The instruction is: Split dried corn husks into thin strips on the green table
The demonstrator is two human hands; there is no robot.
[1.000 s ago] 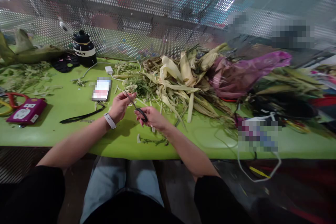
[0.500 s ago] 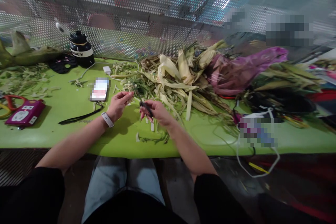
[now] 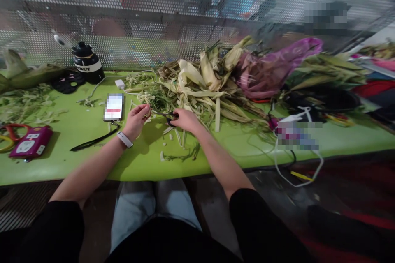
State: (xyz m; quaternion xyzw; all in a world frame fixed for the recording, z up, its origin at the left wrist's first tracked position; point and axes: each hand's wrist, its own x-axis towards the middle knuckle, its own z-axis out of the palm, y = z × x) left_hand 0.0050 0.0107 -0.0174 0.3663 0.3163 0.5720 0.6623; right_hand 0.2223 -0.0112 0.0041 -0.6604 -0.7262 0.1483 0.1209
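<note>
My right hand (image 3: 187, 120) is closed on the black handles of a small pair of scissors (image 3: 170, 117). Their dark blades point left, with the tips close to the fingers of my left hand (image 3: 135, 121). Thumb and fingertips of that left hand are pinched together; whatever lies between them is too small to make out. Just beyond both hands is a pile of pale and green corn husks (image 3: 200, 87) with a tuft of thin green shreds (image 3: 163, 102). Small cut scraps (image 3: 180, 156) lie on the green table nearer me.
A phone (image 3: 113, 107) with a black strap lies left of my hands. Further left are a purple box (image 3: 31, 143) and orange-handled scissors (image 3: 19, 128). A black bottle (image 3: 88, 64) stands at the back. To the right, a pink plastic bag (image 3: 265, 70) rests against the husks.
My right hand has turned the scissors from slanting to nearly level, blades pointing left toward my left hand. My left hand stays pinched. The view has shifted slightly.
</note>
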